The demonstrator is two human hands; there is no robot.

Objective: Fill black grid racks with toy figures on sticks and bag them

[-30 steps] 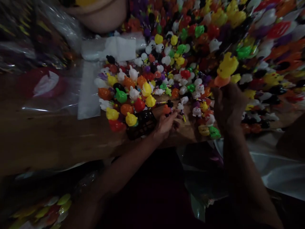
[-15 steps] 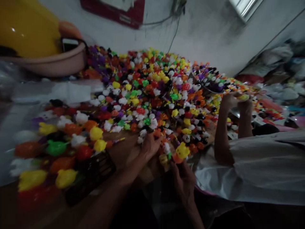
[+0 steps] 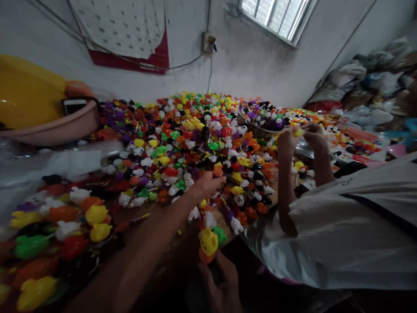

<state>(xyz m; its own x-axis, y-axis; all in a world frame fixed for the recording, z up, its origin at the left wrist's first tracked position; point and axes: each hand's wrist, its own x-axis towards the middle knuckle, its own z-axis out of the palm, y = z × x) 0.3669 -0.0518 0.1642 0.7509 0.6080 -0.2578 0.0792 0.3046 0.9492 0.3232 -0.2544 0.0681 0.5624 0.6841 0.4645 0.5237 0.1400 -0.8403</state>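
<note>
Yellow toy [image 3: 208,241] with an orange base: at the near edge of the bench [image 3: 184,226], held upright from below by the right hand [image 3: 221,278], fingers closed round the base. Green toy [image 3: 220,235] just beside it, white toy [image 3: 210,220] behind; contact with either cannot be told. Left hand [image 3: 206,184] reaches over the heap, fingers at an orange piece [image 3: 217,170]; whether they grip it or merely lie against it, cannot tell. Main risk, as judged: the yellow toy slipping off the near edge, since only its base is held and the surface looks smooth. Second: the left forearm crosses low above the loose toys, so a sweep back could roll some over. Third: pieces lie crowded, so lifting one may drag a neighbour, or the wrong one may be caught in this dim light. Further out, to the right, a co-worker's hands [image 3: 301,137] pinch a small yellow piece; a wide reach that way might bump that person's arm. Beyond: metal bowl [image 3: 240,118] of toys at the rear, pink basin [image 3: 61,134] at far left.
</note>
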